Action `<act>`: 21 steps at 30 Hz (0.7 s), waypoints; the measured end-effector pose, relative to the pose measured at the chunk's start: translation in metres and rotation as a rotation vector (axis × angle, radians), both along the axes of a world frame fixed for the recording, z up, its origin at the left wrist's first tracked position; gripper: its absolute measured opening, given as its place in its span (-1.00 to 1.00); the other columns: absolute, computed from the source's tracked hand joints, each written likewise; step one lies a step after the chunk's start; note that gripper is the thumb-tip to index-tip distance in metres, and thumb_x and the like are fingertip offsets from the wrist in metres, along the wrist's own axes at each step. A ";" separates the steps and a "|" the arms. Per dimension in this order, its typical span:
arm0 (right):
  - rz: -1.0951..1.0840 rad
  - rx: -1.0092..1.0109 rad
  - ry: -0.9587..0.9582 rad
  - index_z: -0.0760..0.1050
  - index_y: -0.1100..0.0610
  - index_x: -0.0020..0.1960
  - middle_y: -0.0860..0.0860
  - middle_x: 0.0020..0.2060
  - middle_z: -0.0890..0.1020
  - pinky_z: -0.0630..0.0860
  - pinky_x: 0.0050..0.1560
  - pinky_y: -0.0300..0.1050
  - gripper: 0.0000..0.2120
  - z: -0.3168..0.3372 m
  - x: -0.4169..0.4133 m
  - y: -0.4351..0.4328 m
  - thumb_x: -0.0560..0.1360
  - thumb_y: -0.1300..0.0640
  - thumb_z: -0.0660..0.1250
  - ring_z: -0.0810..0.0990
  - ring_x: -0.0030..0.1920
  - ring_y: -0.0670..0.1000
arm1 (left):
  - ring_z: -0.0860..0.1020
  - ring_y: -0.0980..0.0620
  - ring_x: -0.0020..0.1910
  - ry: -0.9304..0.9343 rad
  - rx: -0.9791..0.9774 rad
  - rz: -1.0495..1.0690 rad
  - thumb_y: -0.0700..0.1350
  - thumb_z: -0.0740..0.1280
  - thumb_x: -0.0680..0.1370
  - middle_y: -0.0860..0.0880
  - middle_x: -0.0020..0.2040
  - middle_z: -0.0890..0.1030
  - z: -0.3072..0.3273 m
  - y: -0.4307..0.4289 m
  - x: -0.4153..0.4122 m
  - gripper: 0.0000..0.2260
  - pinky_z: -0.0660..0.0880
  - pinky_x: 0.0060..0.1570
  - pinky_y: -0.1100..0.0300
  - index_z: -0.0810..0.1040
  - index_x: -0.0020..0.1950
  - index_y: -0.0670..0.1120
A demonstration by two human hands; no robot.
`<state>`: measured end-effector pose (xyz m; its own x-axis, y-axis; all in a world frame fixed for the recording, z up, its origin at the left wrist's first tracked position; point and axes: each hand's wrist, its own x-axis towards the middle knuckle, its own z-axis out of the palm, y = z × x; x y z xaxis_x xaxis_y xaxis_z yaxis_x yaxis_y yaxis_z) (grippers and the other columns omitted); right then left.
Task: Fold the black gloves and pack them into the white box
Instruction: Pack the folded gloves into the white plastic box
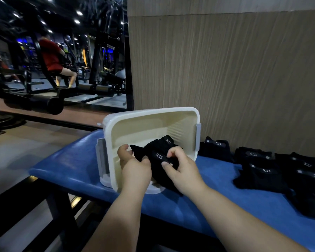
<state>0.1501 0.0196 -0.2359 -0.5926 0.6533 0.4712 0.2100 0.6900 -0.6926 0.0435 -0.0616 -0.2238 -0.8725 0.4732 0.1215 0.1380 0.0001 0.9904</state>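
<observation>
item 1, bench (225, 188): blue padded top, running left to right in front of me.

item 2, white box (153, 111): on the left part of the bench, tipped so its open mouth faces me. grey clasps on its left and right sides.

item 3, waiting gloves (262, 171): black, several, spread toward the right end of the bench, well apart from both hands, nearer my right one.

item 4, folded gloves (158, 153): one black bundle, half inside the box mouth. its length slants from the near rim toward the far wall, with its near end hanging over the rim.

item 5, left hand (135, 166): inside the mouth, fingers curled on the bundle's left side.

item 6, right hand (184, 170): at the near rim, pinching the bundle's right side.

note: the free floor of the box lies straight ahead of both hands, so i judge the next move to be a push forward and down, then letting go.
</observation>
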 end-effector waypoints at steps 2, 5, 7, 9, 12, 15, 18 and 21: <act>-0.029 0.013 0.005 0.31 -0.17 -0.19 -0.13 -0.25 0.51 0.33 -0.28 -0.30 -0.74 0.000 -0.011 0.001 0.46 0.07 0.39 0.43 -0.29 -0.16 | 0.48 -0.07 0.15 0.088 -0.089 0.023 -0.22 0.29 0.54 -0.05 0.40 0.33 0.000 0.000 -0.004 -0.49 0.36 0.01 0.18 0.17 0.43 -0.05; -0.059 -0.027 0.007 0.39 -0.14 -0.13 -0.14 -0.19 0.55 0.39 -0.21 -0.31 -0.79 0.000 -0.024 0.003 0.43 0.01 0.44 0.50 -0.18 -0.14 | 0.44 -0.02 0.02 0.225 -0.204 0.016 -0.21 0.31 0.53 -0.06 0.39 0.27 -0.003 0.001 -0.006 -0.61 0.37 -0.05 0.18 0.28 0.32 -0.09; -0.069 -0.037 -0.026 0.45 -0.10 -0.05 -0.15 -0.15 0.56 0.44 -0.14 -0.28 -0.80 0.001 -0.030 0.005 0.43 -0.03 0.45 0.52 -0.12 -0.12 | 0.46 -0.03 0.05 0.302 -0.296 0.000 -0.17 0.28 0.54 -0.01 0.37 0.23 -0.006 0.001 -0.008 -0.69 0.42 -0.02 0.11 0.33 0.25 -0.07; -0.070 0.004 -0.092 0.49 -0.05 0.05 -0.16 -0.14 0.57 0.47 -0.06 -0.23 -0.76 0.002 -0.033 0.006 0.44 -0.08 0.43 0.53 -0.09 -0.11 | 0.43 -0.04 0.15 0.320 -0.385 -0.001 -0.14 0.26 0.55 0.03 0.35 0.23 -0.007 0.001 -0.011 -0.71 0.45 0.10 0.04 0.34 0.25 -0.05; -0.109 0.183 -0.218 0.51 -0.06 0.15 -0.11 -0.08 0.63 0.40 0.11 -0.15 -0.68 0.001 -0.037 0.012 0.48 -0.19 0.33 0.53 -0.03 -0.07 | 0.33 -0.03 0.27 0.374 -0.480 -0.012 -0.12 0.25 0.56 -0.01 0.34 0.29 -0.006 0.002 -0.015 -0.67 0.38 0.23 0.05 0.33 0.31 -0.04; -0.126 0.304 -0.274 0.51 -0.11 0.21 -0.08 0.01 0.60 0.16 0.18 -0.17 -0.69 -0.005 -0.035 0.020 0.53 -0.18 0.22 0.42 0.18 -0.03 | 0.39 -0.03 0.24 0.370 -0.507 -0.085 -0.11 0.23 0.57 -0.01 0.33 0.34 -0.008 0.002 -0.020 -0.64 0.39 0.20 0.10 0.33 0.37 -0.01; -0.070 0.333 -0.316 0.49 -0.13 0.29 -0.12 0.08 0.57 0.04 0.18 -0.21 -0.68 -0.011 -0.030 0.027 0.56 -0.10 0.23 0.32 0.28 -0.06 | 0.47 -0.06 0.20 0.360 -0.536 -0.154 -0.06 0.21 0.57 -0.01 0.31 0.44 -0.009 0.002 -0.026 -0.62 0.44 0.22 0.01 0.32 0.40 0.05; -0.066 0.345 -0.339 0.49 -0.14 0.31 -0.17 0.18 0.51 0.03 0.23 -0.17 -0.66 -0.014 -0.029 0.034 0.54 -0.12 0.27 0.22 0.35 -0.05 | 0.52 -0.07 0.14 0.353 -0.578 -0.185 0.01 0.22 0.56 -0.01 0.24 0.52 -0.006 0.001 -0.028 -0.62 0.47 0.18 0.02 0.32 0.38 0.06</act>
